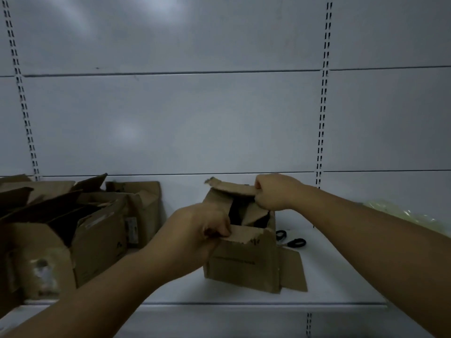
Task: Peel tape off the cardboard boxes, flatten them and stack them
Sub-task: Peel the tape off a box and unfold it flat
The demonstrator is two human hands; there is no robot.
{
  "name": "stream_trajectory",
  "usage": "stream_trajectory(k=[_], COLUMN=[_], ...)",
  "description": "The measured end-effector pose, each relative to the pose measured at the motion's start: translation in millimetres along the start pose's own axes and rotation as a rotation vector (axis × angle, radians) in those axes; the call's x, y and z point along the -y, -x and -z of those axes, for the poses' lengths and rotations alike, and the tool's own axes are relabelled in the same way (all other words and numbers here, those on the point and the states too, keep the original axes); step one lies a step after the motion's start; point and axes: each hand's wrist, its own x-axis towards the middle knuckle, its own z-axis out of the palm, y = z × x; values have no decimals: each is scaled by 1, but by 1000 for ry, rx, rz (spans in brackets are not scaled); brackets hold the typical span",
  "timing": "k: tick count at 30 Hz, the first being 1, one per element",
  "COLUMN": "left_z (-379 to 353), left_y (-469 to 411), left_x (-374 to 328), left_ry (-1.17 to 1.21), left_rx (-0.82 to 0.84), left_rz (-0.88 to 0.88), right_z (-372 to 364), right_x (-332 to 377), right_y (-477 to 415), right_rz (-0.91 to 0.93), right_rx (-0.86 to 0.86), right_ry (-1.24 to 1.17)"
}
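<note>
White shelf carries the box; left hand pinches the near flap, right hand the far flap; uneven pulling may rip them or tip it.

Likely shop or stockroom, dim view: white slotted shelving uprights, shelf, cardboard boxes.

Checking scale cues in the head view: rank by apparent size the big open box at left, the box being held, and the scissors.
1. Big open box, though it sits nearer the camera.
2. Held box.
3. Scissors, partly hidden.
</note>
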Motion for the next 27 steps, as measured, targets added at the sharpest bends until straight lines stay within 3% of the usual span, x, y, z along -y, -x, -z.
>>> stream_trajectory(k=[4,8,10,13,18,20,21,24,26,27], left_z=[-6,-27,-39,-58,-83,-85,-82,-84,-90,-87], left_y=[22,31,30,22,6,9,13,20,18,14], left_x=[8,5,4,2,-2,-5,-8,-8,2,1], left_ry=[59,46,252,856,961,976,875,217,-256,-434], left_rx=[-99,-14,111,169,35,70,123,300,283,330], left_rz=[81,241,360,548,893,784,618,166,65,120], right_z=[27,56,49,15,-31,-38,-40,-48,-52,-54], right_x=[1,18,23,22,14,10,9,7,9,10], right_y=[4,20,31,39,41,40,40,37,35,34], right_rz=[86,262,349,403,303,256,239,204,205,208], right_rx=[-416,-568,-587,-556,-414,-395,-389,-290,-208,-189], right_ry=[-176,-589,-547,-379,-314,-395,-454,-622,-658,-651])
